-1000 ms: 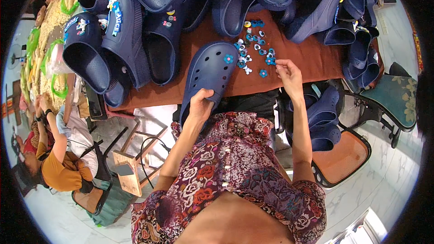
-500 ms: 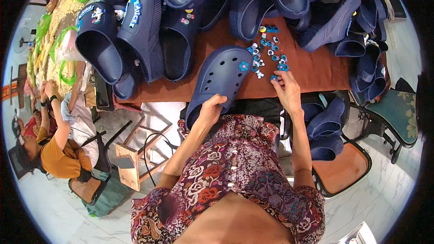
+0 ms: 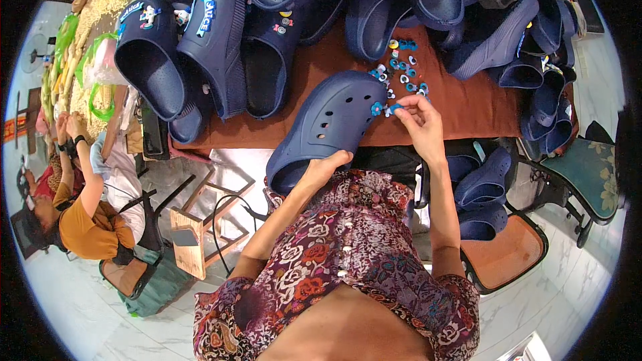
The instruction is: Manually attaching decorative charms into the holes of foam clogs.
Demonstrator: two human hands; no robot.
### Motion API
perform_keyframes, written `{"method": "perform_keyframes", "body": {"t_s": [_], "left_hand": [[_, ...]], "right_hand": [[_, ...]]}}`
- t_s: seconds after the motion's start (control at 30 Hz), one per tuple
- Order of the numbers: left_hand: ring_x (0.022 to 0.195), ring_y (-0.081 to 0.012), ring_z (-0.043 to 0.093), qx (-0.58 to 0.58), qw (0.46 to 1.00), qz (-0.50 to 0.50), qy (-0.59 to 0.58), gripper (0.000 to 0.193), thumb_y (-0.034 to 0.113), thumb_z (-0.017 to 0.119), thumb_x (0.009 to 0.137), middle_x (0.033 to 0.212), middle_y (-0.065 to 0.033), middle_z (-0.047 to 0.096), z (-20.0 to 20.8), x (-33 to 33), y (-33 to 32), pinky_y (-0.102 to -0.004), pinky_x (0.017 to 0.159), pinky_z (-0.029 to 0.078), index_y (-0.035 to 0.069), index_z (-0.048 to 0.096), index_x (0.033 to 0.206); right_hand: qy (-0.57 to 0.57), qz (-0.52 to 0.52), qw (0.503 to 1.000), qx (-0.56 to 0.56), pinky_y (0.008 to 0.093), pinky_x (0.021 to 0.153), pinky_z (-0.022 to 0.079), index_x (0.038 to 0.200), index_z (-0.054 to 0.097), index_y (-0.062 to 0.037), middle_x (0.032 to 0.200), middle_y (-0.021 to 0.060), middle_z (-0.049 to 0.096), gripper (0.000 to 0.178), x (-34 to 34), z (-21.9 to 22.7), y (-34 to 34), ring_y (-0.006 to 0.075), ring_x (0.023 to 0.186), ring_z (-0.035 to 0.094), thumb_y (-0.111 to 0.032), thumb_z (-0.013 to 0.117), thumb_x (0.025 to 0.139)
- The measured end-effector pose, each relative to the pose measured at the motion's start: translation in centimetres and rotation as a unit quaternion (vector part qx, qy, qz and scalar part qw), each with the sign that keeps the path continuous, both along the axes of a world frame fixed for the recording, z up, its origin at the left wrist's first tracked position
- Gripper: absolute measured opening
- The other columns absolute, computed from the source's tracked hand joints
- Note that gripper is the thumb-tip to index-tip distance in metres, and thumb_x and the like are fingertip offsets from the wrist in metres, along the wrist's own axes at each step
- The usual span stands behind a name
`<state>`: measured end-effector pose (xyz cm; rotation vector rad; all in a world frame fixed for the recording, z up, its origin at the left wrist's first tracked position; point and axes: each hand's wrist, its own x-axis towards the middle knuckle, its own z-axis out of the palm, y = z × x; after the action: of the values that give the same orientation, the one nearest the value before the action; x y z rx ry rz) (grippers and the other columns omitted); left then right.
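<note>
My left hand grips a navy clog by its heel opening, thumb on top. The clog has round holes, and its toe rests toward the far side over the brown cloth. A blue flower charm sits on its right side. Close beside that edge, my right hand pinches a small blue charm between thumb and fingertips; fingers partly hide it. Just beyond lies a scatter of small blue, white and yellow charms on the brown cloth.
Navy clogs crowd the far side of the table, such as a charm-decorated clog at left. More clogs lie on an orange-seated chair at right. Left of the table stand a wooden stool and a seated person in an orange top.
My right hand has lifted a blue charm off the cloth and moved it left to the clog's edge. My left hand has tilted the clog, turning its right side toward that hand.
</note>
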<state>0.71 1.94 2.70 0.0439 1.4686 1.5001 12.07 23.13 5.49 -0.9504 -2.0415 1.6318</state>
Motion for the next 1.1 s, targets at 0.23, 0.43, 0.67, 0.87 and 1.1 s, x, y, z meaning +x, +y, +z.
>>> {"method": "perform_keyframes", "body": {"t_s": [0.23, 0.43, 0.67, 0.87, 1.1], "left_hand": [[0.086, -0.0156, 0.052, -0.014, 0.988, -0.087, 0.129, 0.036, 0.021, 0.071, 0.073, 0.095, -0.0026, 0.055, 1.6, 0.1, 0.1, -0.0313, 0.078, 0.044, 0.001, 0.057, 0.100], [0.081, -0.0164, 0.053, 0.007, 0.971, -0.141, 0.194, 0.033, 0.019, 0.072, 0.072, 0.090, -0.0046, 0.056, 1.1, -0.1, 0.1, -0.0329, 0.071, 0.046, 0.001, 0.058, 0.095], [0.081, -0.0172, 0.054, 0.006, 0.960, -0.156, 0.232, 0.035, 0.018, 0.073, 0.071, 0.091, -0.0064, 0.058, 1.4, 0.0, 0.1, -0.0342, 0.070, 0.047, 0.000, 0.058, 0.098], [0.073, -0.0194, 0.053, -0.002, 0.961, -0.167, 0.221, 0.026, 0.016, 0.068, 0.073, 0.081, -0.0076, 0.055, 2.1, -0.2, 0.1, -0.0370, 0.065, 0.047, 0.000, 0.057, 0.089], [0.077, -0.0180, 0.054, -0.021, 0.953, -0.236, 0.190, 0.028, 0.016, 0.069, 0.073, 0.085, -0.0060, 0.057, 1.9, -1.3, -0.5, -0.0353, 0.068, 0.047, 0.001, 0.058, 0.093]], "right_hand": [[0.068, 0.057, 0.993, -0.076, 0.0198, 0.070, 0.048, 0.103, 0.063, -0.0021, 0.090, 0.0007, 0.064, 0.016, -2.4, 0.7, -0.9, 0.0062, 0.078, 0.059, -0.006, 0.067, 0.087], [0.034, 0.053, 0.998, -0.032, 0.0197, 0.069, 0.048, 0.104, 0.063, -0.0011, 0.092, 0.0005, 0.062, 0.023, -2.3, 0.1, -0.8, 0.0060, 0.077, 0.058, -0.006, 0.071, 0.083], [0.035, 0.021, 0.999, 0.001, 0.0245, 0.073, 0.050, 0.110, 0.061, -0.0032, 0.105, 0.0040, 0.058, 0.034, -2.1, 0.4, -0.7, 0.0130, 0.091, 0.058, -0.009, 0.075, 0.080], [0.052, 0.083, 0.993, -0.060, 0.0326, 0.089, 0.047, 0.125, 0.052, -0.0026, 0.125, 0.0075, 0.053, 0.049, -1.5, -1.1, 0.7, 0.0193, 0.113, 0.053, -0.012, 0.073, 0.083], [0.052, 0.162, 0.978, -0.121, 0.0378, 0.103, 0.040, 0.138, 0.042, -0.0035, 0.138, 0.0099, 0.046, 0.061, -1.4, -0.7, 1.1, 0.0210, 0.125, 0.045, -0.015, 0.071, 0.086]]}}
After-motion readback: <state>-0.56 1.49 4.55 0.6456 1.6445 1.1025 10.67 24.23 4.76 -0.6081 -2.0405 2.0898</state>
